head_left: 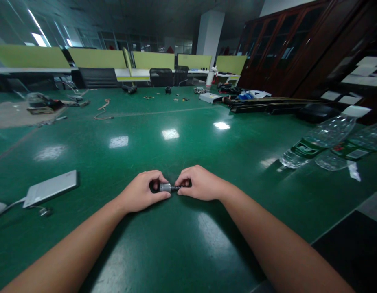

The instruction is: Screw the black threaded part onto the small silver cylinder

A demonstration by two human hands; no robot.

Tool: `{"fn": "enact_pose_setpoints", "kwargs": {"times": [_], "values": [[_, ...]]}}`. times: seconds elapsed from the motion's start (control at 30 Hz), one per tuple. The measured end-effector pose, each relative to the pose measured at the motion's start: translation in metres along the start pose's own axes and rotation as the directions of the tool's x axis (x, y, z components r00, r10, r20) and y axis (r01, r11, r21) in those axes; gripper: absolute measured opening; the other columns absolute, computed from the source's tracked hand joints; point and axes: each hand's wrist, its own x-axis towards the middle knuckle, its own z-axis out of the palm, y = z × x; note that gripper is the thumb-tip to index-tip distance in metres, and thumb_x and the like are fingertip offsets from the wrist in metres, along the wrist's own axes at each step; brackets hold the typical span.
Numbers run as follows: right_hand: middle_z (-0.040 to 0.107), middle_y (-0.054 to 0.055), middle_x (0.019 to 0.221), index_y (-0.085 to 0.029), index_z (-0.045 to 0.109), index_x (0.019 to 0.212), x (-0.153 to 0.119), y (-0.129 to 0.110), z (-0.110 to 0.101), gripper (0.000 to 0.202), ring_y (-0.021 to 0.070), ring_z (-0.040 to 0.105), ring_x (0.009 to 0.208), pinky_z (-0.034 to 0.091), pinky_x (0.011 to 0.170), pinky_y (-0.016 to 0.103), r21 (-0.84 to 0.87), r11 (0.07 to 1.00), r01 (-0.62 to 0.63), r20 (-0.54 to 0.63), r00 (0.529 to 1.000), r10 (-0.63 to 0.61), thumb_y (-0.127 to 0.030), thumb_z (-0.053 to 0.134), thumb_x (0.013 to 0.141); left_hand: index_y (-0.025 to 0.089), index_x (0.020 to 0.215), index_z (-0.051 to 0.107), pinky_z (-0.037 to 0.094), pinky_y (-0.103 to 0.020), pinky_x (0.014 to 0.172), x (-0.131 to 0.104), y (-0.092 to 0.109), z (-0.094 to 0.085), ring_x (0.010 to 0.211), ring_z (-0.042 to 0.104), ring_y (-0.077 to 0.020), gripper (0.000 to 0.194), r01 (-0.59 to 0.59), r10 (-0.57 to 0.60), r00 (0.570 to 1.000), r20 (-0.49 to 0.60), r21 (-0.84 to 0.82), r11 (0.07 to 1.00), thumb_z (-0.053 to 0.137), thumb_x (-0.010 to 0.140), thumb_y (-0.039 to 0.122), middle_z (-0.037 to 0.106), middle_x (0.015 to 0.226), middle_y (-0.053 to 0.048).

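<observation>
Over the middle of the green table [139,142], a short silver cylinder [165,187] sits between the thumb and fingers of my left hand [145,190]. A dark, ridged rod [175,188] extends from the cylinder's right side. My right hand [200,184] pinches the rod's right part with thumb and fingers, which hide its far end. The rod and cylinder lie in one line, roughly level, and my hands are a small gap apart.
A silver flat device [51,189] with a cable lies at left. Two clear bottles with green labels, one nearer [319,140] and one behind [356,148], stand tilted-looking at right. Dark long bars [268,106], a white box [210,97] and small parts lie toward the back.
</observation>
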Motion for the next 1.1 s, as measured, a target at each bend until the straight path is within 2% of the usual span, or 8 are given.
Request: {"fn": "enact_pose_setpoints", "kwargs": {"times": [0.73, 0.9, 0.97, 1.1], "values": [[0.068, 0.003, 0.083, -0.018, 0.077, 0.088, -0.007, 0.004, -0.01, 0.014, 0.0134, 0.059, 0.075, 0.042, 0.067, 0.024, -0.054, 0.998, -0.043, 0.019, 0.999, 0.044, -0.018, 0.072, 0.075, 0.018, 0.089, 0.066, 0.042, -0.027, 0.067, -0.001, -0.001, 0.001, 0.071, 0.059, -0.0162, 0.023, 0.008, -0.008, 1.0, 0.005, 0.002, 1.0, 0.072, 0.078, 0.037, 0.062, 0.077, 0.0], [0.07, 0.003, 0.079, -0.018, 0.078, 0.087, -0.01, 0.009, -0.02, 0.016, 0.0139, 0.061, 0.071, 0.043, 0.063, 0.025, -0.078, 0.987, -0.143, 0.066, 0.987, 0.149, -0.017, 0.073, 0.072, 0.018, 0.09, 0.067, 0.042, -0.027, 0.067, -0.002, -0.001, 0.0, 0.071, 0.058, -0.0157, 0.023, 0.006, -0.006, 1.0, 0.003, -0.008, 1.0, 0.072, 0.078, 0.037, 0.062, 0.076, 0.0], [0.07, 0.004, 0.079, -0.018, 0.078, 0.085, -0.012, 0.01, -0.024, 0.014, 0.0144, 0.061, 0.071, 0.043, 0.063, 0.025, -0.093, 0.978, -0.187, 0.049, 0.98, 0.192, -0.017, 0.073, 0.071, 0.018, 0.089, 0.067, 0.042, -0.027, 0.066, -0.002, -0.002, 0.0, 0.07, 0.058, -0.0155, 0.024, 0.01, -0.01, 1.0, -0.001, -0.005, 1.0, 0.071, 0.078, 0.038, 0.061, 0.076, 0.001], [0.071, 0.004, 0.08, -0.017, 0.078, 0.085, -0.012, 0.011, -0.026, 0.015, 0.0143, 0.062, 0.07, 0.044, 0.063, 0.025, -0.072, 0.976, -0.203, 0.057, 0.977, 0.208, -0.018, 0.074, 0.071, 0.018, 0.089, 0.066, 0.042, -0.027, 0.066, -0.002, -0.004, 0.0, 0.07, 0.058, -0.0155, 0.024, 0.012, -0.012, 1.0, -0.003, -0.004, 1.0, 0.071, 0.078, 0.039, 0.062, 0.076, 0.001]]}}
